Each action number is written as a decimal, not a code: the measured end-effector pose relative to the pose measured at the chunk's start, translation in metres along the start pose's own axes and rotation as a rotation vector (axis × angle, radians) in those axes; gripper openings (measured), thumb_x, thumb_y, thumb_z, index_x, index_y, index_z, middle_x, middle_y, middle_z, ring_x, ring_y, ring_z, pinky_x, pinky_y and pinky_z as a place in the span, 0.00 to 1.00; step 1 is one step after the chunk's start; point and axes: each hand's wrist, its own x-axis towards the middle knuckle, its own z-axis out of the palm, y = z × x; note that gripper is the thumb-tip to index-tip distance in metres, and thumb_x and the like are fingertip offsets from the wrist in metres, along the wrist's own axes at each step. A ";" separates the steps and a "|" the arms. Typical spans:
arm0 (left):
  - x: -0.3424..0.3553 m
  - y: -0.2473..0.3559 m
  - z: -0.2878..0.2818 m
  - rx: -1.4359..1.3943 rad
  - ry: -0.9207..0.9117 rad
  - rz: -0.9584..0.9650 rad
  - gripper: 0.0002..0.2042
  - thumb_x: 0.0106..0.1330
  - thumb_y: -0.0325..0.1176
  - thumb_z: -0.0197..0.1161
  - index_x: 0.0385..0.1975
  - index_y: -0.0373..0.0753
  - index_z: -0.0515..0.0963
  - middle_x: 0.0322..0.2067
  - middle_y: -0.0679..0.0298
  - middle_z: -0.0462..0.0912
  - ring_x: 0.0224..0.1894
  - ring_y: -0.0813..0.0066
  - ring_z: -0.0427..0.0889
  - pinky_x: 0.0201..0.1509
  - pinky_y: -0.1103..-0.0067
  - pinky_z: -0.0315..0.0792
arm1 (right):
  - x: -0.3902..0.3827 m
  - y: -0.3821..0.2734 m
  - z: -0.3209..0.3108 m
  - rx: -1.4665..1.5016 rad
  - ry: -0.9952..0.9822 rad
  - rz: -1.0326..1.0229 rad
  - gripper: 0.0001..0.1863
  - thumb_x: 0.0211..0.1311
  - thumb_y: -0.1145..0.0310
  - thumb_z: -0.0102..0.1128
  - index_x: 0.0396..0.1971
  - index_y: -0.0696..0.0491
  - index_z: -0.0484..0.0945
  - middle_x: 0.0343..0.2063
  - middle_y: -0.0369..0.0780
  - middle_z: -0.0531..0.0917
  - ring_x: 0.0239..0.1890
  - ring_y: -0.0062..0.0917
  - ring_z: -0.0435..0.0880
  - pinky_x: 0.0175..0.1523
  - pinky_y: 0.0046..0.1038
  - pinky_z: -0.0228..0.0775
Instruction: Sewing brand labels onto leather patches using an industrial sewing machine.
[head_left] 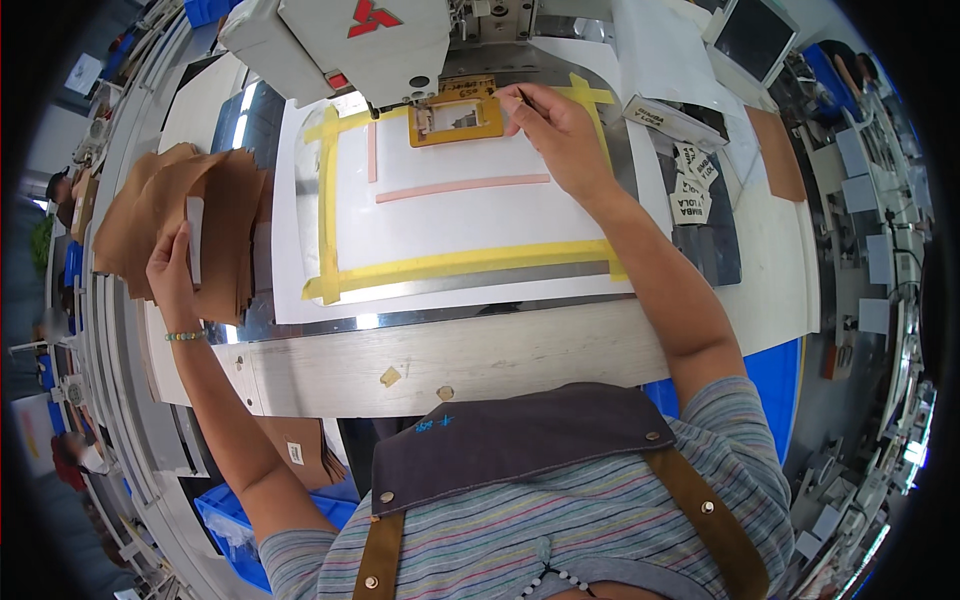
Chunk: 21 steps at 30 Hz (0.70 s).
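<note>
On the left, my left hand (172, 270) pinches at the edge of a stack of brown sheets (135, 215). A narrow white strip (194, 240) shows beside its fingertips; whether it is a separate piece or a sheet's underside, I cannot tell. My right hand (560, 135) is closed round a thin dark tool (523, 97), mostly hidden by the fingers. Its fingertips are at the right side of a yellow frame (457, 141) with a light piece inside its window. The frame lies under the front of a white sewing machine head (370, 50).
White sheeting edged with yellow tape (470, 262) covers the work surface, with pink strips (463, 188) on it. Printed white labels (692, 190) and a narrow box (675, 122) lie at the right. Blue bins (235, 530) stand below the table. A screen (755, 38) is at the back right.
</note>
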 end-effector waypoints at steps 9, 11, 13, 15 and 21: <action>-0.096 0.060 0.182 0.204 -0.270 0.399 0.10 0.74 0.29 0.66 0.49 0.32 0.87 0.35 0.63 0.87 0.34 0.80 0.82 0.42 0.81 0.77 | -0.002 0.004 0.007 -0.075 -0.054 -0.091 0.18 0.78 0.57 0.63 0.53 0.57 0.84 0.29 0.31 0.82 0.32 0.13 0.78 0.37 0.18 0.66; -0.109 0.070 0.199 0.166 -0.473 0.278 0.14 0.75 0.32 0.66 0.54 0.32 0.85 0.42 0.59 0.87 0.40 0.77 0.84 0.47 0.80 0.77 | -0.004 0.003 0.007 -0.165 -0.113 -0.033 0.18 0.76 0.58 0.65 0.54 0.56 0.84 0.32 0.33 0.83 0.33 0.16 0.80 0.39 0.20 0.69; -0.123 0.075 0.199 0.140 -0.499 0.409 0.16 0.74 0.33 0.66 0.57 0.33 0.83 0.45 0.57 0.86 0.44 0.70 0.86 0.49 0.76 0.79 | -0.007 -0.001 0.008 -0.241 -0.184 0.003 0.18 0.74 0.59 0.67 0.55 0.55 0.83 0.35 0.34 0.85 0.35 0.19 0.83 0.41 0.22 0.73; -0.131 0.077 0.187 0.275 -0.456 0.496 0.15 0.73 0.32 0.67 0.56 0.33 0.83 0.46 0.56 0.86 0.45 0.65 0.86 0.51 0.74 0.80 | -0.017 -0.006 0.014 -0.533 -0.209 -0.357 0.21 0.70 0.59 0.70 0.59 0.51 0.82 0.42 0.34 0.85 0.36 0.25 0.85 0.43 0.27 0.77; -0.155 0.069 0.126 0.647 -0.437 0.673 0.16 0.65 0.28 0.73 0.52 0.35 0.84 0.53 0.56 0.86 0.51 0.55 0.86 0.54 0.69 0.81 | -0.046 -0.014 0.058 -0.883 -0.632 -0.748 0.17 0.62 0.70 0.68 0.51 0.54 0.81 0.41 0.34 0.85 0.39 0.26 0.88 0.34 0.30 0.81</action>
